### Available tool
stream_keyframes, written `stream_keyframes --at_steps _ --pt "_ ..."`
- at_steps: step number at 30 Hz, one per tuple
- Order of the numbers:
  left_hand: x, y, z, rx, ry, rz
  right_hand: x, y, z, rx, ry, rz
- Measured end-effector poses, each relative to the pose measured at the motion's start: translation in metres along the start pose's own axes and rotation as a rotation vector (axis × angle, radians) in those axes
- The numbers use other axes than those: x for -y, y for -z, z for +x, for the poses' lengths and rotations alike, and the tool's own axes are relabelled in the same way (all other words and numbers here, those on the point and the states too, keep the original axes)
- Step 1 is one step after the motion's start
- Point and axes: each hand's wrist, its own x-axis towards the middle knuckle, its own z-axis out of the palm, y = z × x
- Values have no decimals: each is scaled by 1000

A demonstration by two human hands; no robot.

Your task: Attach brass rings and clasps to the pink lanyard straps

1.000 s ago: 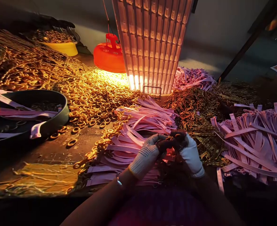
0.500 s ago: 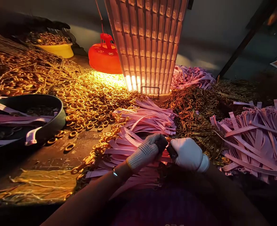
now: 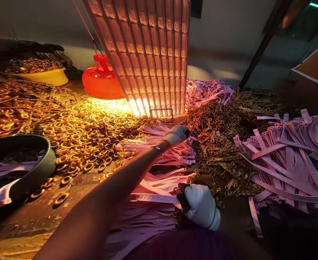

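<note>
My left hand [image 3: 176, 135], in a dotted knit glove with dark fingertips, is stretched forward to the edge of a pile of small metal clasps [image 3: 213, 124]. Its fingers are curled, and what they hold, if anything, is hidden. Closer to my body, my right hand [image 3: 202, 206], in a white glove with dark fingertips, is closed on the end of a pink strap [image 3: 153, 197]. That strap lies over a heap of similar straps [image 3: 145, 220]. Another bundle of pink straps [image 3: 180, 155] rests beneath my left wrist.
Brass-coloured rings [image 3: 94, 126] cover the table's left side under a red lamp [image 3: 101, 83]. A ribbed translucent panel [image 3: 150, 61] stands behind. A dark round tub [image 3: 46, 162] is at left, a yellow basin [image 3: 50, 76] behind it. More pink straps [image 3: 296, 155] are piled at right.
My hands have moved apart from where they were together. The left has reached forward to the clasps; the right has come down nearer my body. The view has shifted right.
</note>
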Motion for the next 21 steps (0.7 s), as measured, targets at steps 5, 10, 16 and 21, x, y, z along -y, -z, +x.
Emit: stream_keyframes --at_steps 5,10,16,21 --pt "-36 -33 39 174 26 154 -2 -7 -3 -4 -27 76" --pt "-46 -42 37 127 56 39 -4 -5 -1 33 -93 187" --pt "-8 14 -28 -32 75 -370 -17 15 15 136 -311 385" --pt "14 22 -150 -100 177 -839 -13 24 41 131 -178 586"
